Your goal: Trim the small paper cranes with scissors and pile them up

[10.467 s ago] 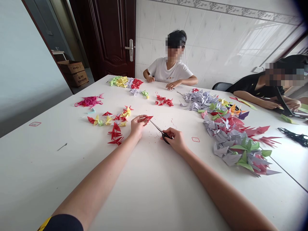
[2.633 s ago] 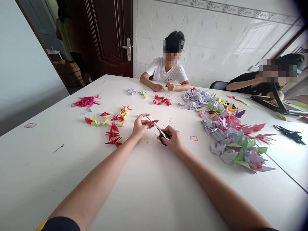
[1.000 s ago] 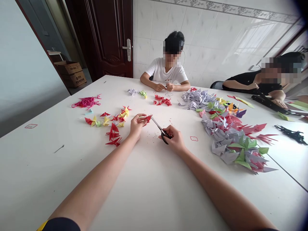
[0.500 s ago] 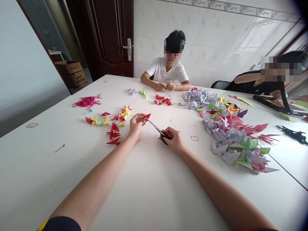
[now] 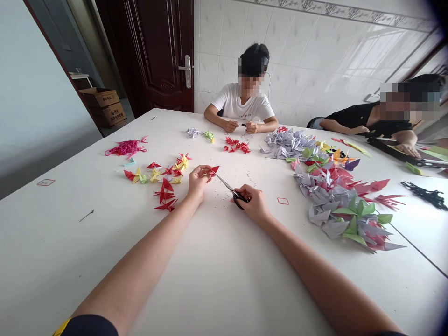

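Left hand [image 5: 199,181] pinches a small folded red paper crane [image 5: 214,169]; right hand [image 5: 254,203] grips black-looped steel scissors [image 5: 228,190] above the white table [image 5: 105,261], mid-surface.

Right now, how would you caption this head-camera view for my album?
Left hand pinches a red origami crane while right hand holds black-handled scissors.

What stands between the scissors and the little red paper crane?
Nothing visible does. The scissors in the right hand point straight at the red paper crane held in the left hand.
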`<state>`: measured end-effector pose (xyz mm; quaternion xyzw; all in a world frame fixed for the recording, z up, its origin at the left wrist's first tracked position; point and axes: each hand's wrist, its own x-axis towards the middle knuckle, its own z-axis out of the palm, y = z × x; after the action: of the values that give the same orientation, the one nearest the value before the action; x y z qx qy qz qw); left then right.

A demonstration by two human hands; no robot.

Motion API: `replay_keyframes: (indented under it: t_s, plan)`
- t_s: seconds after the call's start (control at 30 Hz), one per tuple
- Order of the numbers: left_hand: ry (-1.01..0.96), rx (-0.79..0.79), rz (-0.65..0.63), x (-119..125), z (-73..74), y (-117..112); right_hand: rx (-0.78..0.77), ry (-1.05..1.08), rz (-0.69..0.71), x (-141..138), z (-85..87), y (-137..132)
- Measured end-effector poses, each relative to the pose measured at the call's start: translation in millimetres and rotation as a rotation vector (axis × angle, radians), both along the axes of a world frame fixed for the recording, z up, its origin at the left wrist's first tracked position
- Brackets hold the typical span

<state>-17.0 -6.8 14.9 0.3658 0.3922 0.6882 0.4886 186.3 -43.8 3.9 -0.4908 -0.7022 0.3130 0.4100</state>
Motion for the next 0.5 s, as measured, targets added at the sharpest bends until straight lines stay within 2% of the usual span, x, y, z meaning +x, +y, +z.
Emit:
replay_keyframes:
  t_s: [0.5]
  plan:
    - [0.045,0.011,0.005,-0.2,-1.6,1.4,0.001,-0.011,-0.016,0.5,-1.0,1.4]
